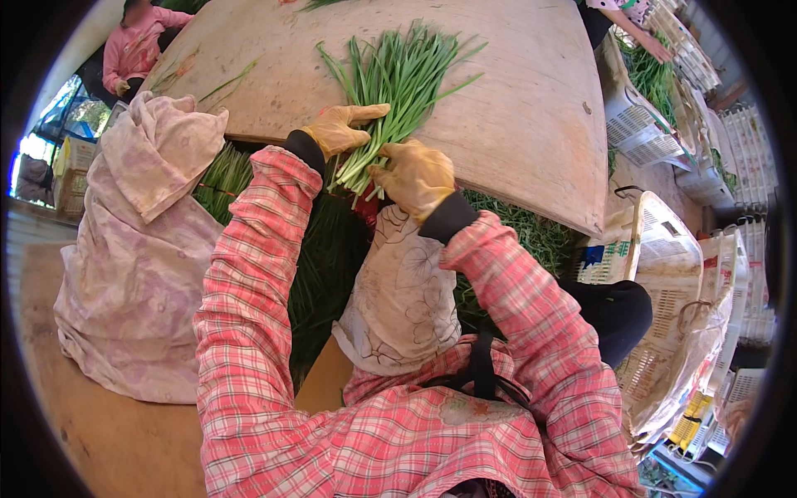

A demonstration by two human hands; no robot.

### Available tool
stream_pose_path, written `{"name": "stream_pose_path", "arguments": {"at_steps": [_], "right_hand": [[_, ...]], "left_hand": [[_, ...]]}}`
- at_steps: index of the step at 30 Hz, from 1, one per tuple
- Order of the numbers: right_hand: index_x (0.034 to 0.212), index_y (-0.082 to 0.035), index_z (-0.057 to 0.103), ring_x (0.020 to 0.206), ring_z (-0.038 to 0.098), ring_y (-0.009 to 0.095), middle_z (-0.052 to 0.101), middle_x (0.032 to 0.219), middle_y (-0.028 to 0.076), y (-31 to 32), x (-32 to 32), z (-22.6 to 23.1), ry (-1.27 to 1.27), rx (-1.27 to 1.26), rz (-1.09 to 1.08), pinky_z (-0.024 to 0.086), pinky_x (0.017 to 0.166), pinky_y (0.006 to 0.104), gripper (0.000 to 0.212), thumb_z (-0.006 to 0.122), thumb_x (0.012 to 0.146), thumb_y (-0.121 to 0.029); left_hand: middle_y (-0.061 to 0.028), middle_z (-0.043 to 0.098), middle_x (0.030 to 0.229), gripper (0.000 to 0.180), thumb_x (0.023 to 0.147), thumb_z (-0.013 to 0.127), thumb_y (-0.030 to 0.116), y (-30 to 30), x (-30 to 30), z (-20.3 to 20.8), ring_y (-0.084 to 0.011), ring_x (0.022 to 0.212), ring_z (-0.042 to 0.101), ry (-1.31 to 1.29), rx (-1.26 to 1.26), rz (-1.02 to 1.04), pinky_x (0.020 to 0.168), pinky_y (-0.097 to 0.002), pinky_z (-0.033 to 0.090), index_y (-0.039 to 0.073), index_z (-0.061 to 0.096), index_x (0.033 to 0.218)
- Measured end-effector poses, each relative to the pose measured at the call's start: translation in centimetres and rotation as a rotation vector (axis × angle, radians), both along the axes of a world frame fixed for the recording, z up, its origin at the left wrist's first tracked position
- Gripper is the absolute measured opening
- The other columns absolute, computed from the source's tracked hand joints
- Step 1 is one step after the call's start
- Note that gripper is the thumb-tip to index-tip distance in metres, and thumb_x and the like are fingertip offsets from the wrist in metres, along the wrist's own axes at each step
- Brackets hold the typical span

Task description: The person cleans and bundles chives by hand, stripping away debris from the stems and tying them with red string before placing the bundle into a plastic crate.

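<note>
A loose bunch of long green garlic chives (398, 79) lies over the near edge of a wooden table, leaf tips fanned away from me and pale stem ends toward me. My left hand (339, 130), in a yellowish glove, holds its left side with index finger and thumb across the stems. From the right, my right hand (418, 177), gloved alike, has its fingers curled round the lower stems. Some fingers are hidden behind the bunch. Just below the stem ends, a patterned cloth (403, 290) covers my lap.
The wooden tabletop (523, 108) has stray leaves at its far left. More chives (222, 178) lie below its edge, beside a draped pale cloth (137, 249). White plastic crates (664, 266) line the right. One person (137, 46) sits far left; another's arm (639, 37) reaches into a crate far right.
</note>
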State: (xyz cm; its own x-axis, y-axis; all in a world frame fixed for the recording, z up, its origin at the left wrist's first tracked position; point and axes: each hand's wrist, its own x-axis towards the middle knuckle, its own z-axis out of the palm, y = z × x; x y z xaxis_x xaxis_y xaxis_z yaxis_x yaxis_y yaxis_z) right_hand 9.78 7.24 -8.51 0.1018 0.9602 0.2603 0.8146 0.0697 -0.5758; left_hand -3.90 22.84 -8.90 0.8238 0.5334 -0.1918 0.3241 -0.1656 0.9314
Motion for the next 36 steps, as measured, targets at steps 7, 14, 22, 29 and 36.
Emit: {"name": "stream_pose_path", "arguments": {"at_steps": [7,14,22,29,36], "right_hand": [[0.085,-0.006,0.068,0.075,0.062,0.037,0.062,0.078,0.018,2.1,-1.5,-2.3,-0.187,-0.141,-0.062,0.048,0.066,0.0438,0.029,0.065,0.076,-0.033],[0.081,0.002,0.064,0.064,0.058,0.014,0.064,0.069,0.009,-2.9,2.5,1.9,0.688,-0.259,0.399,0.048,0.063,0.0301,0.013,0.059,0.080,-0.011],[0.087,0.002,0.060,0.072,0.058,0.013,0.063,0.076,0.008,-8.5,4.5,0.0,0.694,-0.064,0.115,0.049,0.068,0.0277,0.007,0.063,0.083,-0.004],[0.092,0.000,0.057,0.074,0.050,0.009,0.059,0.082,0.002,-12.5,4.0,-0.3,0.884,-0.012,0.072,0.044,0.068,0.0225,0.004,0.057,0.089,-0.003],[0.085,-0.001,0.053,0.073,0.056,0.017,0.058,0.079,0.008,-14.4,3.7,0.9,0.529,0.118,0.307,0.047,0.067,0.0280,0.007,0.057,0.083,0.005]], "left_hand": [[-0.0088,0.046,0.136,0.063,0.072,0.048,-0.012,0.7,-0.1,-1.7,-0.0161,0.122,0.045,-0.064,-0.013,0.021,0.101,-0.0260,0.036,0.004,0.045,0.134],[-0.0092,0.043,0.139,0.065,0.072,0.047,-0.015,0.3,0.1,-1.4,-0.0172,0.125,0.042,-0.106,-0.011,0.011,0.104,-0.0279,0.034,0.002,0.042,0.135],[-0.0130,0.046,0.135,0.059,0.072,0.049,-0.009,-1.8,-0.6,-0.7,-0.0248,0.126,0.042,-0.168,0.433,0.181,0.107,-0.0331,0.030,0.004,0.048,0.130],[-0.0100,0.067,0.075,0.031,0.093,0.053,0.028,-17.6,-1.0,3.5,-0.0119,0.053,0.059,-0.083,-0.184,0.327,0.043,-0.0206,0.041,-0.001,0.065,0.099],[-0.0095,0.067,0.087,0.037,0.090,0.057,0.029,-18.9,3.7,0.0,-0.0152,0.073,0.065,-0.317,-0.799,0.368,0.061,-0.0241,0.050,-0.004,0.061,0.107]]}}
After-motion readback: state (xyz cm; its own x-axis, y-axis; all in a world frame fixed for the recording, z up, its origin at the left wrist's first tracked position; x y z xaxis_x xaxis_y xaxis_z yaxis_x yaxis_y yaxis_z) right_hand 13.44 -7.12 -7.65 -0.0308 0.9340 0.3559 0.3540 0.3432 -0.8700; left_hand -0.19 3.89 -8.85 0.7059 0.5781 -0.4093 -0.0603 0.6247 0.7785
